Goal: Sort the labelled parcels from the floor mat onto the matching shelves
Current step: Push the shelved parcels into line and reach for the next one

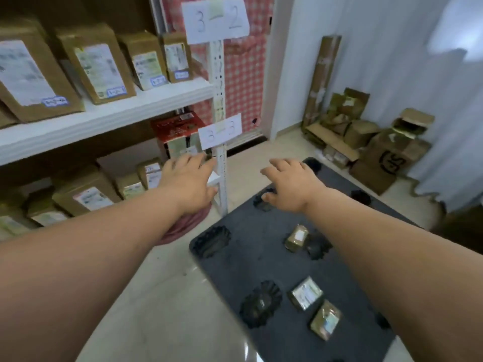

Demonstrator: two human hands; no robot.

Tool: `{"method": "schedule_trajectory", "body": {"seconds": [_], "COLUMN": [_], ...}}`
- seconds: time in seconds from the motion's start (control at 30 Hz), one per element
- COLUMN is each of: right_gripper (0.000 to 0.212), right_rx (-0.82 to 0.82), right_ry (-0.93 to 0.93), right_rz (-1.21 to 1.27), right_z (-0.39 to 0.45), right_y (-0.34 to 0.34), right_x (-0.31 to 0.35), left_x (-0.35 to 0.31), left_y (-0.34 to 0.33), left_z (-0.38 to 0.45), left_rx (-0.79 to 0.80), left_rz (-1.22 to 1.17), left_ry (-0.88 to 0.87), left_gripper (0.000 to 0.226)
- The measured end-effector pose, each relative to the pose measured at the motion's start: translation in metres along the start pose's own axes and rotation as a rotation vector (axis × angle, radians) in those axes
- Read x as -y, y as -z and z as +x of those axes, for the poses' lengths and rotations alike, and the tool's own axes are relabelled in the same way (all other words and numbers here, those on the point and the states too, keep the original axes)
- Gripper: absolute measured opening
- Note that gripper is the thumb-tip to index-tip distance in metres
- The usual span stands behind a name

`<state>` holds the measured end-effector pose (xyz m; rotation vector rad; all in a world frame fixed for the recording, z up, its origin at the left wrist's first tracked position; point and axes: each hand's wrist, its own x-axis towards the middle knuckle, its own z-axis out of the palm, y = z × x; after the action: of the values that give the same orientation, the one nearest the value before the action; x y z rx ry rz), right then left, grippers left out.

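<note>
Three small labelled parcels lie on the dark floor mat (235, 270): one (296, 237) in the middle and two (305, 293) (325, 320) nearer me. My left hand (188, 178) reaches out with relaxed fingers in front of the lower shelf by the white upright post (220, 163), holding nothing. My right hand (290, 182) hovers above the far part of the mat, fingers spread and empty. Paper signs on the post read 3-2 (215, 19) and 3-3 (219, 130). Brown labelled boxes (96, 64) stand on the white shelf (104, 116).
More boxes (86, 194) and a red box (177, 126) fill the lower shelf. A pile of cardboard cartons (366, 137) sits in the right corner against a white curtain. A red coil (183, 226) lies by the post's foot. Pale tiled floor surrounds the mat.
</note>
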<state>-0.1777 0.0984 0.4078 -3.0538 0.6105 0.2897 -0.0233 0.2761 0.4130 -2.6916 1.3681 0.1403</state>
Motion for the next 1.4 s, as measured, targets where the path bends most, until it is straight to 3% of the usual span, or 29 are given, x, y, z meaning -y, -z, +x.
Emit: {"method": "schedule_trajectory", "body": {"seconds": [0.27, 0.53, 0.93, 1.1, 1.4], "right_gripper": [0.067, 0.063, 0.063, 0.061, 0.060], "right_rx": [0.199, 0.328, 0.524, 0.524, 0.601], "right_ry": [-0.260, -0.342, -0.551, -0.641, -0.773], "right_rz": [0.093, 0.219, 0.404, 0.513, 0.713], "right_z": [-0.054, -0.066, -0.065, -0.048, -0.046], "right_y": [-0.090, -0.182, -0.302, -0.352, -0.462], "right_x": [-0.133, -0.189, -0.213, -0.202, -0.183], "left_x": [-0.144, -0.222, -0.273, -0.277, -0.299], "left_y": [-0.057, -0.142, -0.254, -0.297, -0.403], "left_z": [0.054, 0.093, 0.154, 0.179, 0.191], "left_rx": [0.165, 0.326, 0.576, 0.631, 0.810], "left_rz": [-0.037, 0.014, 0.013, 0.034, -0.003], "left_ry": [-0.215, -0.288, -0.438, -0.483, -0.341], "left_gripper": [0.067, 0.071, 0.070, 0.069, 0.067]}}
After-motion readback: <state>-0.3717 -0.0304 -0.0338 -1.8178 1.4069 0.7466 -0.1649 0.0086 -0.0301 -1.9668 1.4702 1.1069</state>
